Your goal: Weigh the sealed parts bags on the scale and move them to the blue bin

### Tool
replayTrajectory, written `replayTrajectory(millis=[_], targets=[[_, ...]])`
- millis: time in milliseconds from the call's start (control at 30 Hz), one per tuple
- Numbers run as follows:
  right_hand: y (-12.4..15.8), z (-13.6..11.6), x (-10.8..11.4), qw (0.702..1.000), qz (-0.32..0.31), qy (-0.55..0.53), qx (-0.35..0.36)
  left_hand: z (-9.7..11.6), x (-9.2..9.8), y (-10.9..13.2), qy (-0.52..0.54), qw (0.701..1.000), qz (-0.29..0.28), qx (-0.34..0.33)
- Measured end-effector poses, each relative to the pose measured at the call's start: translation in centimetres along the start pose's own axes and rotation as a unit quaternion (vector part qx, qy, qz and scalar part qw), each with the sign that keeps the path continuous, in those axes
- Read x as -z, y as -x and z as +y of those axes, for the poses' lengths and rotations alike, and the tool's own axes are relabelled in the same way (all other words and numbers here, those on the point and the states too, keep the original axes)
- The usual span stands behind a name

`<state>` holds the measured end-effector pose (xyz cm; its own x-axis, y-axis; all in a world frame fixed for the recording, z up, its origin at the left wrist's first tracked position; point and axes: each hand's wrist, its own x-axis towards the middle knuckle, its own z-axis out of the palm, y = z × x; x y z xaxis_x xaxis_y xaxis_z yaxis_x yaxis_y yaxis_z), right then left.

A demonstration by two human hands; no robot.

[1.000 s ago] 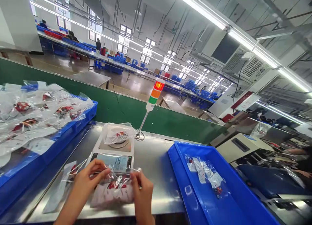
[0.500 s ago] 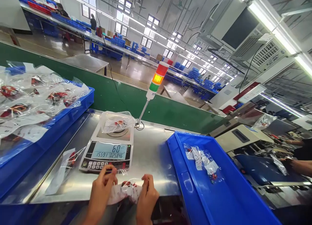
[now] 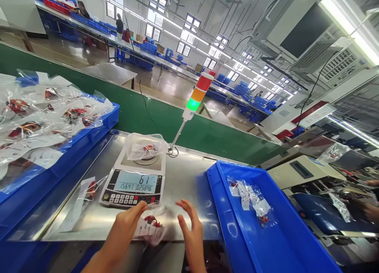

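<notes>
Noted left hand (image 3: 122, 235) open, fingers extended, its edge just beside or lightly against a clear poly bag (image 3: 151, 227) holding a red part and a white printed card; contact could not be settled from this view. Noted right hand (image 3: 191, 233) also open, fingers spread and clear of the bag. Found both hands well apart, the bag between them, neither clamped on anything. Located the bag just in front of the digital bench scale (image 3: 132, 188), on the steel bench top (image 3: 183, 186). Found a second bag (image 3: 145, 148) on the pan of the scale. Read 61 on the upper line of the scale's display, with 15647 and 025846 below; made out no brand. Judged the step in hand as bag handling at the weighing point; loose bag called for a fresh grip before any lift. Saw a flat bag (image 3: 79, 204) just left of the scale, a blue tray (image 3: 89, 135) of bagged parts beyond it, a blue bin (image 3: 227, 221) with a bagged part (image 3: 251, 196) right of the scale, and a stack light (image 3: 197, 93) behind the scale showing green.
</notes>
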<state>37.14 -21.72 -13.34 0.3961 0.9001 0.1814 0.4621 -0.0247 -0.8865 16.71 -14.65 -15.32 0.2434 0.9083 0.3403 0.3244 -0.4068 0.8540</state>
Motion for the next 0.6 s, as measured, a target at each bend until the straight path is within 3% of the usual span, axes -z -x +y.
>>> replayTrajectory(millis=[133, 167, 233, 400, 500, 600], targets=[[-1.2, -1.6, 1.5, 0.983, -0.168, -0.072, 0.002, 1.8, 0.9, -1.7, -0.026, 0.974, -0.169, -0.146], [-1.2, -1.8, 1.4, 0.977, -0.196, -0.079, -0.011, 2.5, 1.1, -2.3, -0.045, 0.964, -0.194, -0.175], [-1.0, -1.7, 0.9, 0.973, -0.204, -0.099, -0.038, 3.7, 1.9, -3.8, -0.083, 0.954, -0.192, -0.212], [-1.6, -0.5, 2.2, 0.992, -0.046, -0.102, -0.060, 4.5, 3.2, -9.8, -0.199, 0.953, 0.000, -0.226], [-3.5, -1.5, 4.5, 0.998, 0.058, -0.016, -0.022, 4.1, 2.4, -14.3, -0.263, 0.943, -0.001, -0.202], [-6.4, -4.0, 6.1, 0.986, 0.145, 0.081, 0.023, 3.8, 1.1, -17.8, -0.215, 0.969, -0.020, -0.117]])
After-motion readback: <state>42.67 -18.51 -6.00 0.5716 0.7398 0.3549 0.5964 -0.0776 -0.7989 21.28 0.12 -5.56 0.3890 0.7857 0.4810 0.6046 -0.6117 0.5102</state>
